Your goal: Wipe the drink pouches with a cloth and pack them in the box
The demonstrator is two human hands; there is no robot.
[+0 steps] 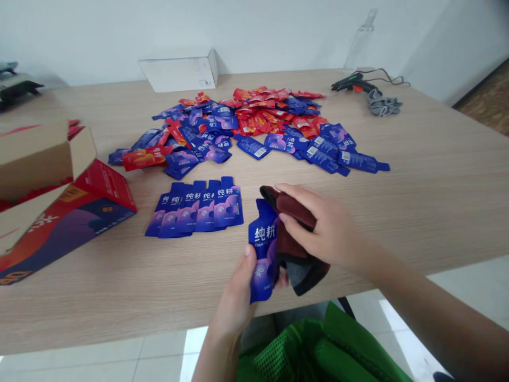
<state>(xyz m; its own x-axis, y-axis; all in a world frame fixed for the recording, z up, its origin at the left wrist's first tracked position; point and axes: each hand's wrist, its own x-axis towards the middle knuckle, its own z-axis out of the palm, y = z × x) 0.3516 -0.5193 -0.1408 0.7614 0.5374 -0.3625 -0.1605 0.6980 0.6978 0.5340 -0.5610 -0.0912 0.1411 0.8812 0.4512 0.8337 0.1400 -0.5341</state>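
My left hand (237,289) grips a blue pouch (262,254) with white lettering and purple fruit printed on it, held upright above the table's front edge. In my right hand (330,223) is a folded brown cloth (296,239) with dark edging and a grey patch. The cloth presses against the right side of the pouch and hides that edge. Left of my hands, several matching blue pouches (228,207) lie in an overlapping row, printed side up.
Behind the row spreads a heap of red pouches (260,119) and blue pouches (212,138). An open printed carton (99,191) stands at the left. At the back are a white box (178,74), a glue gun (353,83), a grey scrunched cloth (382,103) and a clear bottle (360,42).
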